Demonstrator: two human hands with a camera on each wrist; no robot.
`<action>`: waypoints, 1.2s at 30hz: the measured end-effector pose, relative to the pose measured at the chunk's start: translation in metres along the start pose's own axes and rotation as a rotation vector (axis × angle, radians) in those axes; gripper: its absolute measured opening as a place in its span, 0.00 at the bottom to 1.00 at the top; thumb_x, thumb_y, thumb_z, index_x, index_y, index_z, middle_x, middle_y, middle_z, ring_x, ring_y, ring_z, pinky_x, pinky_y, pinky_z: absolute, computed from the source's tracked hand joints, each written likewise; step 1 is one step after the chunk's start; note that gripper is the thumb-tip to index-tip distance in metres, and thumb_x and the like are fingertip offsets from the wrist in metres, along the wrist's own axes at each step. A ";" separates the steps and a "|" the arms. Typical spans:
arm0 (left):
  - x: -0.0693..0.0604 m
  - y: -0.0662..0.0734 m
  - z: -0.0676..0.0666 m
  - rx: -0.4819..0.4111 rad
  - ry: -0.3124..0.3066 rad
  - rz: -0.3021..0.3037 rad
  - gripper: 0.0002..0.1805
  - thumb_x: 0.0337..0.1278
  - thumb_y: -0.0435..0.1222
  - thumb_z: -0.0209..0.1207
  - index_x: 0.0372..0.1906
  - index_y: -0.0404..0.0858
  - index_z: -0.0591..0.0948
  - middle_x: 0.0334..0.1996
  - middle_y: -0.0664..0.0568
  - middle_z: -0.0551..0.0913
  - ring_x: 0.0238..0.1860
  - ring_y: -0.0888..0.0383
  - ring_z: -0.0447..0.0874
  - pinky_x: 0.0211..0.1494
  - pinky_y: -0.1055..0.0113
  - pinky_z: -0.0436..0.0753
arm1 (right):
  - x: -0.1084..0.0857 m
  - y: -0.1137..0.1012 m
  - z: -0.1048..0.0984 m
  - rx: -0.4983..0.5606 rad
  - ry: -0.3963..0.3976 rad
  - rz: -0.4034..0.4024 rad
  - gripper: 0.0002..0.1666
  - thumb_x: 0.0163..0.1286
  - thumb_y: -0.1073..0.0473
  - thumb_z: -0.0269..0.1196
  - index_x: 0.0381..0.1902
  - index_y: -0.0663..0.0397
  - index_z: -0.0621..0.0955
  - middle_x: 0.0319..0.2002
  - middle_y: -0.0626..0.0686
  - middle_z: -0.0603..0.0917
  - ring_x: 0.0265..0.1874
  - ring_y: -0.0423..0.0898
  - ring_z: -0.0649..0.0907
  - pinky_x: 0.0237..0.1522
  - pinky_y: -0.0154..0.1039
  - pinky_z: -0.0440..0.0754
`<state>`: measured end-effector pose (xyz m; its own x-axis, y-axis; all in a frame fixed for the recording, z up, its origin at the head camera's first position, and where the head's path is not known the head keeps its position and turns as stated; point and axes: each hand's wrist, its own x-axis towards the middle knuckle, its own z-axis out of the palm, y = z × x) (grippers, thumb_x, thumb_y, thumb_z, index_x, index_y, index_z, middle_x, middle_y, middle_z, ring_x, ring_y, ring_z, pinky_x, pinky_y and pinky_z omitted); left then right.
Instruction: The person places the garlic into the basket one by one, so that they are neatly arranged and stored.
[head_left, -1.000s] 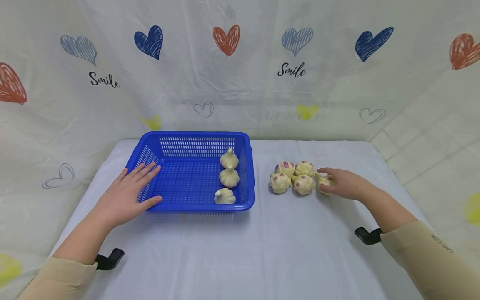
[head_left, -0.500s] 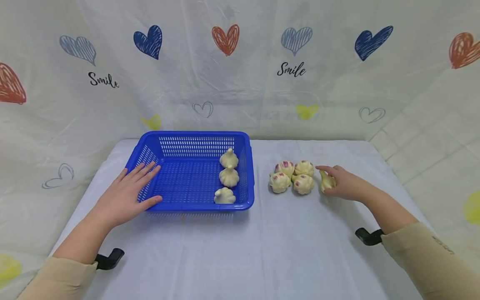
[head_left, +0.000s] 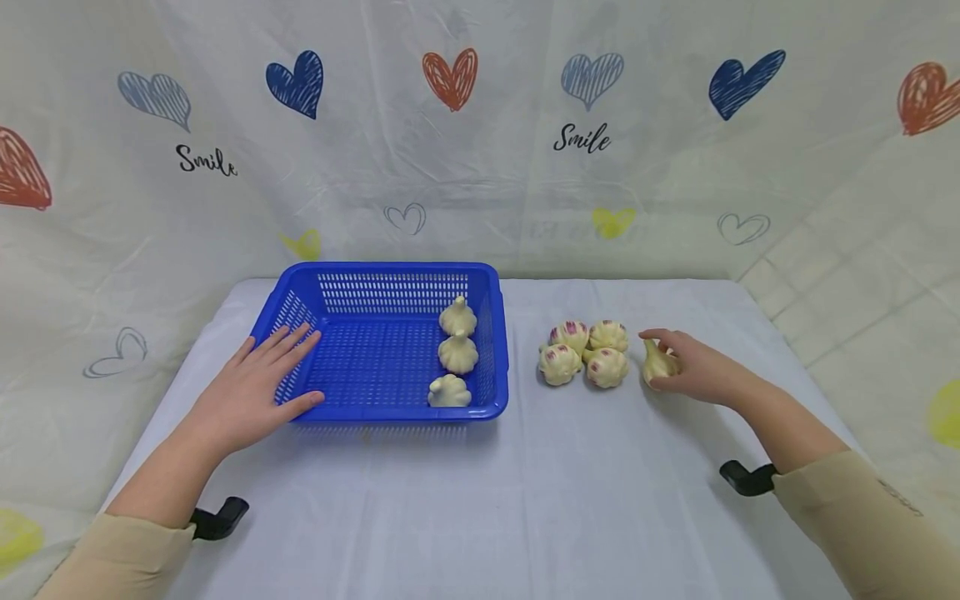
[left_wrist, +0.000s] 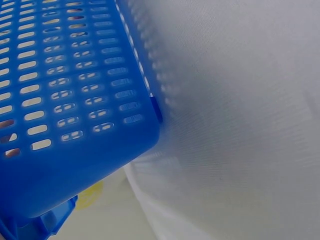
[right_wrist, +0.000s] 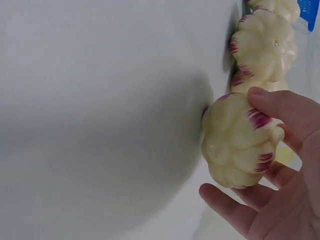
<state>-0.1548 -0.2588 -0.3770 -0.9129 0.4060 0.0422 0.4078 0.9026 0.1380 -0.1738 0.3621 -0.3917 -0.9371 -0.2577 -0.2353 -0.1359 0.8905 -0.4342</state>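
In the head view my left hand [head_left: 243,398] lies with fingers spread over the left rim of a blue plastic basket [head_left: 390,414]. My right hand [head_left: 701,367] pinches a garlic bulb [head_left: 657,367] with purple streaks between thumb and fingers. The right wrist view shows the thumb on one side of this bulb [right_wrist: 240,140], which is at or just above the tabletop. Left of it sits a cluster of several purple-streaked bulbs [head_left: 607,367], a small gap away. Three plain white bulbs [head_left: 458,354] line the basket's right side. The left wrist view has only the basket's slotted wall [left_wrist: 85,125], no hand.
A white cloth [head_left: 465,517] covers the table under everything. Behind the table hangs a pale curtain [head_left: 495,183] printed with hearts and "Smile". Dark wrist mounts [head_left: 748,478] stick out by both sleeves.
My right hand has drawn the held garlic bulb slightly to the right, away from the cluster, and its stem now shows more clearly. My left hand and the basket have stayed put.
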 end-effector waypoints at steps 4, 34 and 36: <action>0.000 0.000 0.001 0.001 0.007 0.006 0.48 0.63 0.66 0.52 0.80 0.48 0.51 0.79 0.47 0.50 0.78 0.42 0.43 0.78 0.47 0.33 | -0.003 0.005 0.000 0.004 0.033 -0.007 0.44 0.66 0.50 0.68 0.74 0.56 0.62 0.60 0.68 0.72 0.56 0.62 0.74 0.55 0.63 0.74; -0.001 -0.001 0.002 0.004 0.037 0.029 0.47 0.64 0.62 0.54 0.80 0.48 0.51 0.79 0.46 0.51 0.77 0.39 0.47 0.78 0.46 0.33 | -0.013 0.012 -0.010 -0.041 0.124 0.080 0.30 0.75 0.46 0.58 0.68 0.56 0.74 0.57 0.69 0.79 0.57 0.67 0.76 0.47 0.60 0.80; -0.001 -0.001 0.002 0.008 0.036 0.030 0.47 0.64 0.63 0.54 0.80 0.48 0.51 0.79 0.46 0.51 0.77 0.39 0.47 0.78 0.45 0.35 | -0.014 0.011 -0.012 -0.026 0.110 0.108 0.32 0.74 0.43 0.59 0.68 0.55 0.74 0.58 0.69 0.78 0.57 0.67 0.75 0.47 0.59 0.80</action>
<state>-0.1544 -0.2597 -0.3795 -0.9003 0.4275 0.0815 0.4349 0.8913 0.1287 -0.1658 0.3803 -0.3828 -0.9762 -0.1185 -0.1818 -0.0395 0.9207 -0.3883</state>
